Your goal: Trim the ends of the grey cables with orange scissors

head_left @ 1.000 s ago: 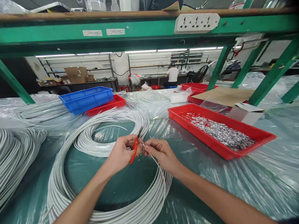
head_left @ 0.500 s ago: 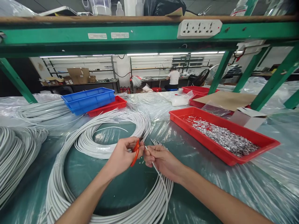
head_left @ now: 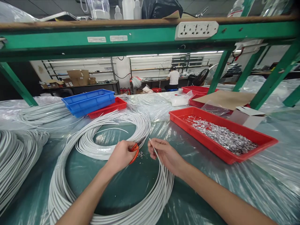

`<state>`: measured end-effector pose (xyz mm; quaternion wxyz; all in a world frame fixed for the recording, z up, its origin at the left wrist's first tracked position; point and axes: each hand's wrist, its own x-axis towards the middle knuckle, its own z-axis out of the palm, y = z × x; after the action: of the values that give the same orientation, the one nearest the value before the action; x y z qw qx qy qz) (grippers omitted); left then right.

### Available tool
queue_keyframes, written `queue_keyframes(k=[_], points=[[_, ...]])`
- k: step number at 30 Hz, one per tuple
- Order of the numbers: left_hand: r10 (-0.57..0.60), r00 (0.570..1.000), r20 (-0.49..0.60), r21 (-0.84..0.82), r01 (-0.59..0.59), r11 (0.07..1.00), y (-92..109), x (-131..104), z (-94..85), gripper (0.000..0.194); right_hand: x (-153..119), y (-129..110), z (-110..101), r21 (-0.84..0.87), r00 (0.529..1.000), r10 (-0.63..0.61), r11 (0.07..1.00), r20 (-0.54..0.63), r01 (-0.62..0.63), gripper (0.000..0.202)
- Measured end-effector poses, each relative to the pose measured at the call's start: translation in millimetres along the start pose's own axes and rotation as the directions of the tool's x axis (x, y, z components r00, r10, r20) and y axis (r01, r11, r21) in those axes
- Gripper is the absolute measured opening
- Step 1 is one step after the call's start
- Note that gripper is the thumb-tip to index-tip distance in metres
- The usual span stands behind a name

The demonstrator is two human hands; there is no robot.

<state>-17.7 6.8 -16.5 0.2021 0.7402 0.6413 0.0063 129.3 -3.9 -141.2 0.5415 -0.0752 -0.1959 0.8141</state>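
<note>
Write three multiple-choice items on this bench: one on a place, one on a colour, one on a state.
1. Where does the tray of metal bits lie?
A. right of the hands
B. on the top shelf
C. under the blue trays

2. What colour are the handles of the cutters in the left hand?
A. green
B. orange
C. white

3. How does the right hand stand?
A. flat on the table
B. inside the red tray
C. pinched on a white wire

A: the red tray sits on the table to the right.
B: orange shows between the left fingers.
C: the wire passes between thumb and fingers, its end poking up.
</note>
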Motion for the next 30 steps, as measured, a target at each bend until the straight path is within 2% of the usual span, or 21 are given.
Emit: queue_keyframes(k=[4,8,10,12,14,16,21,23,27,30], points=[[0.001,0.999,0.04,0.163,-0.007,0.987,1.4,0.0,-2.2,0.024,3.0,0.1,-7.5,-0.092,0.995,-0.054,0.995,-0.085,0.046,0.025],[0.035,0.999,0.002,0.255,-0.034,0.966,4.3,-1.7,-2.0,0.028,5.8,3.3,-9.6,-0.341,0.973,-0.188,0.931,-0.135,0.133,0.033],[0.048,0.998,-0.033,0.272,-0.037,0.961,4.3,-2.3,-2.5,0.029,6.9,1.6,-10.0,-0.519,0.936,-0.324,0.828,-0.137,0.211,0.036],[0.062,0.996,-0.061,0.279,-0.043,0.959,3.8,-2.6,-4.1,0.029,6.3,-4.3,-9.8,-0.668,0.884,-0.458,0.687,-0.091,0.287,0.036],[0.085,0.993,-0.086,0.275,-0.058,0.96,3.2,-2.3,-6.6,0.028,2.0,-13.4,-7.8,-0.748,0.836,-0.547,0.574,-0.048,0.332,0.036],[0.107,0.987,-0.117,0.278,-0.071,0.958,2.5,-1.5,-9.3,0.027,-7.7,-23.2,-3.2,-0.784,0.81,-0.586,0.516,-0.031,0.344,0.036],[0.141,0.979,-0.15,0.298,-0.091,0.95,-0.4,1.9,-10.3,0.025,-55.5,-42.0,13.7,-0.806,0.848,-0.529,0.499,0.006,0.318,0.034],[0.156,0.98,-0.125,0.298,-0.113,0.948,-1.8,2.5,-8.6,0.024,-82.6,-51.7,18.6,-0.799,0.844,-0.536,0.515,-0.02,0.309,0.033],[0.156,0.985,-0.068,0.322,-0.127,0.938,-6.6,4.1,-8.0,0.021,-149.4,-71.0,20.9,-0.803,0.835,-0.529,0.559,-0.153,0.207,0.031],[0.149,0.986,-0.069,0.333,-0.118,0.936,-13.7,7.8,-9.9,0.022,-198.2,-59.8,14.4,-0.714,0.81,-0.461,0.696,-0.364,0.075,0.035]])
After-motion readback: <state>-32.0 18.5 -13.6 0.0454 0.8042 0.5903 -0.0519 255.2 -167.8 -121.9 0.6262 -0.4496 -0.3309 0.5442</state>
